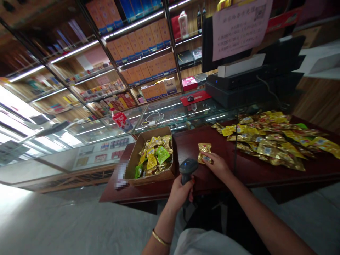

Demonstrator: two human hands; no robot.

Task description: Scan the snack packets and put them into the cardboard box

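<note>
My left hand [180, 191] is wrapped round the grip of a dark barcode scanner [188, 166], which has a small blue light on top. Just right of the scanner, my right hand [216, 164] has its fingers on a gold foil snack packet [204, 148] at the brown table. To the left stands an open cardboard box [148, 181] with several gold, yellow and green packets [156, 154] inside. On the right part of the table lies a spread pile of gold and yellow packets [268, 141].
Behind the table [140, 193] runs a glass display counter [170, 115] with a red-labelled bottle [120, 119], a white cable [152, 123] and a mouse [190, 98] on a red mat. A monitor [207, 46] bearing a paper notice stands at the back, before lit shelves of boxes.
</note>
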